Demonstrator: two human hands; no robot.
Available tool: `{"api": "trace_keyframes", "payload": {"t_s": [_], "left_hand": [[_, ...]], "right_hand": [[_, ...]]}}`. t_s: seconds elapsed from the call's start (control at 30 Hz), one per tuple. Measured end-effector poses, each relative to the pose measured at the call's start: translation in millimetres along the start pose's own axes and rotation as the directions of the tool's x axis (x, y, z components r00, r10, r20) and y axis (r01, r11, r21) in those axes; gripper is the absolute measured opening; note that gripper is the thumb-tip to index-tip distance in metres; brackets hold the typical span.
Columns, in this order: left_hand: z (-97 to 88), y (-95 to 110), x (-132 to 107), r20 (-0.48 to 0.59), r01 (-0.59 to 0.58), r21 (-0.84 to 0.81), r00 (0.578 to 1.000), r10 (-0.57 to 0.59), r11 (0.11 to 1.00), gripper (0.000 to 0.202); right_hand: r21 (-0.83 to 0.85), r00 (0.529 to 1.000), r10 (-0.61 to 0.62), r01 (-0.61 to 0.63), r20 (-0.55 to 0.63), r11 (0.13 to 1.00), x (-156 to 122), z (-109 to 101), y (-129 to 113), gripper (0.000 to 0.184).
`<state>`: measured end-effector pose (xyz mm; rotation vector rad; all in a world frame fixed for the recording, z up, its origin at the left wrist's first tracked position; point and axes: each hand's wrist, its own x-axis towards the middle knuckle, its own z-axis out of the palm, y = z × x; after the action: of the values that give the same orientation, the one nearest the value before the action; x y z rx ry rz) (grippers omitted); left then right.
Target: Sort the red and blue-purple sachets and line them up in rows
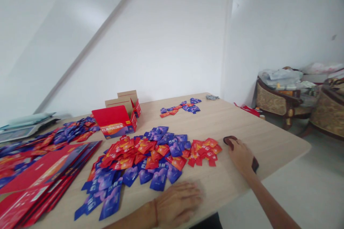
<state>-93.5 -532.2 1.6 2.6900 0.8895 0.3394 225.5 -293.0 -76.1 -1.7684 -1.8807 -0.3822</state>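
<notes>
While your right hand [241, 154] lies over a dark, flat object [255, 165] near the table's right edge, its fingers [234, 144] rest across the far end; the near end shows beside your wrist, and you cannot be seen clearly enough to tell whether you grip it or only cover it. Your left hand [179, 202] is palm down on the wooden tabletop [228, 193], slightly blurred, its fingers extended and holding nothing visible. Just beyond those fingers lie blue-purple sachets [159, 179], mixed with red-orange sachets [125, 150] in a loose heap. A smaller red cluster [205, 151] sits between that heap and your right hand, apart from your right fingers. Behind the heap stands an open red carton [116, 123]; flattened red cartons [53, 175] are stacked to its left.
</notes>
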Motion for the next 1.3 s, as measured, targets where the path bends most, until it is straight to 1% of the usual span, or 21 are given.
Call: {"api": "trace_keyframes", "payload": {"t_s": [0.13,0.3,0.57,0.7,1.0,1.3], "left_hand": [[-3.6,-1,2,0.039,0.022,-0.08,0.999,-0.019,0.997,0.048],[4.9,-9,-1,0.04,0.043,-0.102,0.998,-0.039,0.994,0.049],[23.6,-27,-3,0.006,-0.005,-0.056,1.0,0.006,0.998,0.049],[27.1,-31,-4,0.002,-0.012,-0.06,1.0,0.012,0.998,0.05],[33.4,-35,-6,-0.007,-0.012,-0.046,1.0,0.012,0.999,0.049],[44.5,-45,-6,-0.035,-0.039,0.057,0.999,0.041,0.998,0.046]], "right_hand": [[-0.004,1.0,-0.007,0.007,-0.006,1.0,0,3,1,0.03],[0.002,1.0,-0.014,0.014,-0.018,1.0,0,7,3,0.031],[-0.02,0.999,-0.03,0.03,-0.013,0.999,0,7,3,0.031],[-0.052,1.0,-0.025,0.026,0.016,0.998,-1,8,3,0.032],[-0.071,1.0,-0.024,0.024,0.004,0.997,-1,15,6,0.035],[-0.052,0.998,-0.057,0.057,-0.005,0.997,-2,13,7,0.035]]}}
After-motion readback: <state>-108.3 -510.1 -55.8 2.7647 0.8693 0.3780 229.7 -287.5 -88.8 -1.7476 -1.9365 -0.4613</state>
